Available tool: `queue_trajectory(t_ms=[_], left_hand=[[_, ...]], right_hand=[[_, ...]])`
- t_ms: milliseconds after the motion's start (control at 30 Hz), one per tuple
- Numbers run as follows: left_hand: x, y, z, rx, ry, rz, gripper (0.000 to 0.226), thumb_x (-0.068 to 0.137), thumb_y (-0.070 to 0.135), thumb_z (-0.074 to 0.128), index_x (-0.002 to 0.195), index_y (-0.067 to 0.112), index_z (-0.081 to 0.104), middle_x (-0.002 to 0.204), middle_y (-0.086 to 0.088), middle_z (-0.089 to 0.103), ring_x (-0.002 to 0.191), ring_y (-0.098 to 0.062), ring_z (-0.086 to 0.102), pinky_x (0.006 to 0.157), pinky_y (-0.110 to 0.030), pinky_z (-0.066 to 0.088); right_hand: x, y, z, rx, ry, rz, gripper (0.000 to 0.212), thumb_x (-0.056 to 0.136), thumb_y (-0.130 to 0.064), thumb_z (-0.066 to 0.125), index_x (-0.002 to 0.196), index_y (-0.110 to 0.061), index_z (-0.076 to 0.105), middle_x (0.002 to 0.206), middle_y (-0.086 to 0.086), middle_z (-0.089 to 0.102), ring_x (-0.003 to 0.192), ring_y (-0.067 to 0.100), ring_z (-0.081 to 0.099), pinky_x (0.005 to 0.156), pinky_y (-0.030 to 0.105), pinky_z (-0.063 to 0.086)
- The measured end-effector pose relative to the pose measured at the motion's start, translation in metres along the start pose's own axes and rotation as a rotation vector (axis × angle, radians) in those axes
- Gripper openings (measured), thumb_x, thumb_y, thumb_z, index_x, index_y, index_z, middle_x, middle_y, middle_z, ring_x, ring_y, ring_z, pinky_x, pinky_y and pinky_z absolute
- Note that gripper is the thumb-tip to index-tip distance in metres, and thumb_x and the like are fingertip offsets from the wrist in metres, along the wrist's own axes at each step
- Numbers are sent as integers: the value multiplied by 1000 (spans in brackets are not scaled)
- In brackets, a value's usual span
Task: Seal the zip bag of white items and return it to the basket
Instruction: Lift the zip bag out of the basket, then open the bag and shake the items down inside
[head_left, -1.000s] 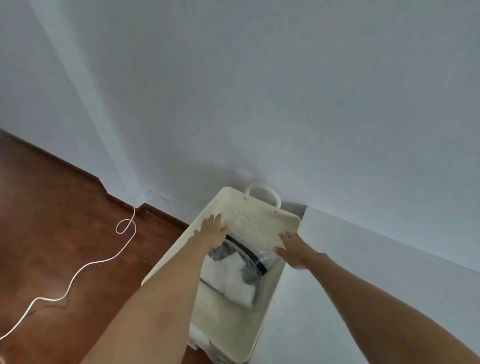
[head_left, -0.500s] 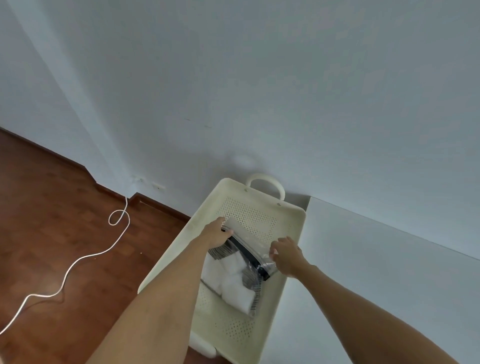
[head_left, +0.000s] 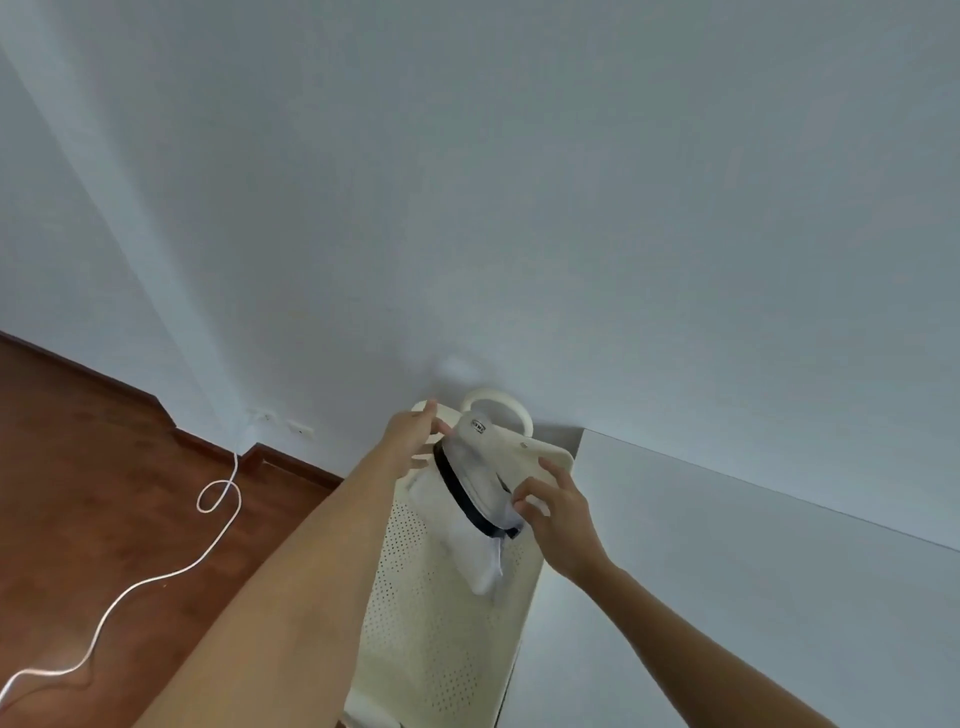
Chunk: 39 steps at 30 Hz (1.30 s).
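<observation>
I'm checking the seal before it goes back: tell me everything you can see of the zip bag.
The zip bag is clear plastic, holding white items and crossed near its top by a dark zip strip. A small printed label sits on its upper flap. It is held tilted above the cream perforated basket, the left hand pinching the upper end and the right hand the lower end of the strip. Whether the strip is fully closed cannot be told.

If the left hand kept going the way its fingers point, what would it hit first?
Probably the looped handle of the cream perforated plastic basket, then the white wall; the left hand points there, depth unclear.
</observation>
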<state>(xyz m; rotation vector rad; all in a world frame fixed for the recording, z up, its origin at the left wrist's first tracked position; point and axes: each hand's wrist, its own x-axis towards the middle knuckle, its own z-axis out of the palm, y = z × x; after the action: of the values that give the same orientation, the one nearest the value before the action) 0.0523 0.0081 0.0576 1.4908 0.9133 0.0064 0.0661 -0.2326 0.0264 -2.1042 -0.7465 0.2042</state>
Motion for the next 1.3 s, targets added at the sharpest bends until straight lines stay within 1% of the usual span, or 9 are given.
queue_trajectory(t_ms=[100,200,433,567,633,767,933,1100,1300], left_hand=[[-13,35,19,-87,33,29,36,93,33,55,65,11,58,91,-7,61,77,-26,63,79,-38,51],[-29,68,42,-153,42,1,29,93,35,61,92,6,57,76,-8,52,62,-20,55,65,-36,53],[-75,111,118,-139,-256,-224,56,88,47,64,111,-2,48,106,-9,56,90,-22,60,88,-33,52],[-107,121,174,-19,-438,-184,47,85,45,68,96,0,59,96,-11,62,87,-24,61,85,-35,53],[-125,123,202,27,-505,-136,40,86,42,68,96,4,62,94,-10,64,86,-23,62,80,-34,55],[-164,126,257,51,-642,-67,24,88,33,68,81,11,63,70,1,59,59,-9,54,61,-20,50],[-209,127,307,96,-793,-25,20,88,28,68,81,9,69,64,3,69,35,-3,55,37,-14,47],[-229,132,332,200,-804,-12,22,89,26,67,75,11,71,69,6,65,33,2,47,38,-7,40],[-232,147,328,386,-775,172,20,85,18,72,66,21,72,68,5,60,60,-6,45,51,-14,39]], right_hand=[[-11,-9,-26,1,67,-177,14,87,-2,62,83,-12,71,138,5,44,123,16,50,96,19,44],[-27,-10,-55,-99,80,-297,11,91,-6,61,86,-10,70,143,9,43,126,16,49,95,10,38],[-79,11,-139,-281,109,-439,9,95,-11,57,90,-15,63,150,16,36,117,31,59,88,31,52],[-116,31,-190,-160,203,-366,8,95,-23,56,99,-19,62,147,-3,37,118,8,55,88,14,44],[-133,37,-213,2,275,-243,27,94,-40,54,116,-24,53,139,-16,42,126,-1,46,90,8,40],[-149,46,-256,448,394,171,36,93,-58,39,116,-32,46,124,-12,56,117,14,57,89,26,50],[-149,67,-301,911,110,493,55,97,-57,33,112,-13,63,102,8,68,89,27,64,88,41,50],[-161,84,-330,1003,-67,492,55,96,-51,44,118,-7,68,100,10,68,90,28,64,86,39,51],[-167,85,-359,926,-32,326,24,87,-26,64,95,-5,70,90,11,60,79,23,58,76,33,49]])
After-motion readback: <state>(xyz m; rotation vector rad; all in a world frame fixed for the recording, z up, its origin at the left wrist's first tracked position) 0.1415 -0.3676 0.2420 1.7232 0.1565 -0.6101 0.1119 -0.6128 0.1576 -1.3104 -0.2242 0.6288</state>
